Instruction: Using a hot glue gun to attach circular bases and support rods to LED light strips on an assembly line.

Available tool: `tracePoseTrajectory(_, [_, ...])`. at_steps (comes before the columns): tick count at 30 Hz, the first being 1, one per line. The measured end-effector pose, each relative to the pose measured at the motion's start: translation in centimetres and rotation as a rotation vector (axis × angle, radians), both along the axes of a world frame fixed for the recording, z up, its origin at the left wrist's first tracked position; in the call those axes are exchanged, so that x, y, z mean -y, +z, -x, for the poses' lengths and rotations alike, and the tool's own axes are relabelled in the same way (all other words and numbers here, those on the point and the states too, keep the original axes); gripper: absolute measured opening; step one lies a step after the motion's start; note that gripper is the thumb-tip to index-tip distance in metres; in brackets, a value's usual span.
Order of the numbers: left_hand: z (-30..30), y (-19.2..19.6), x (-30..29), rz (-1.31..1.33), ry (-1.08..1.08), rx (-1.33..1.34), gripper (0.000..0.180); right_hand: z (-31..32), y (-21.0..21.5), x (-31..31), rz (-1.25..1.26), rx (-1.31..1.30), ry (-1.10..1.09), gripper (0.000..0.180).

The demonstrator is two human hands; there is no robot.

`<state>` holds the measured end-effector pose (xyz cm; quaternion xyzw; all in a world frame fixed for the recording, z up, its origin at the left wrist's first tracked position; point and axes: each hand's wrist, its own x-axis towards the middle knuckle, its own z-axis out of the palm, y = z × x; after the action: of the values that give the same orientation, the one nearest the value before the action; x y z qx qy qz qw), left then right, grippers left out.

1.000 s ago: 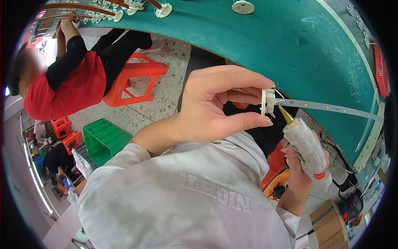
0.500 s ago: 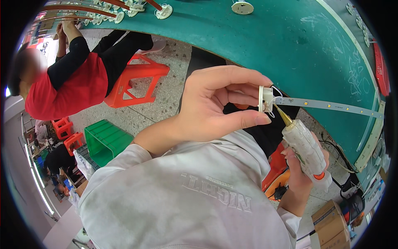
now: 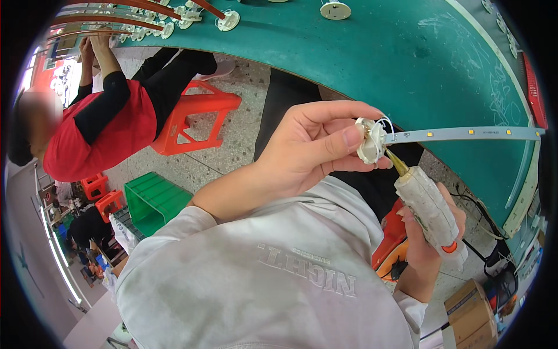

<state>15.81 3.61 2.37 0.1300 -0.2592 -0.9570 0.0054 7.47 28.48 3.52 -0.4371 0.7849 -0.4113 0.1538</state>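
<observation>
Between the thumb and fingers of my left hand (image 3: pixel 317 136) is a round white plastic end cap (image 3: pixel 372 141), tilted so that its inner side shows. Thin white wires loop from it to an LED strip (image 3: pixel 459 134), which stretches right to the table's far right edge. My right hand (image 3: pixel 427 238) is wrapped round a whitish hot glue gun (image 3: pixel 427 205). The gun's brass-coloured nozzle points up and left, its tip close to the cap's lower right rim. Whether the tip touches the cap I cannot tell.
A green table (image 3: pixel 372 64) curves ahead and to the right. On it lie a white disc (image 3: pixel 335 10) and several caps with brown tubes (image 3: pixel 228 21). At left a person in red (image 3: pixel 110 131) sits on a red stool (image 3: pixel 203 119), near a green crate (image 3: pixel 154 200). Cardboard boxes (image 3: pixel 471 314) stand lower right.
My left hand has turned the end cap, so its inner face now shows instead of its edge. The LED strip has swung up at its right end. The glue gun has barely moved.
</observation>
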Motion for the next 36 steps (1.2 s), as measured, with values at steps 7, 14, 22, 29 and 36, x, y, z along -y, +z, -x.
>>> tracePoseTrajectory(7, [-0.2,-1.5,0.2,0.268,-0.024,-0.204,0.048,0.1,0.0,-0.1,0.061,0.014,0.027,0.043])
tracePoseTrajectory(14, [-0.2,-0.4,0.2,0.164,-0.116,-0.074,0.048,-0.6,0.7,2.3,0.197,0.127,-0.245,0.012])
tracePoseTrajectory(22, [-0.4,-0.3,-0.1,0.151,-0.123,-0.089,0.042,-0.6,1.3,2.0,0.131,0.127,-0.235,0.011])
tracePoseTrajectory(29, [-0.6,-0.2,-0.6,0.115,-0.117,-0.098,0.039,-0.1,0.6,-1.2,0.029,0.011,0.014,0.041])
tracePoseTrajectory(36, [-0.6,-0.1,-0.5,0.091,-0.127,-0.099,0.039,-0.2,-0.3,-1.4,0.074,-0.003,0.024,0.039])
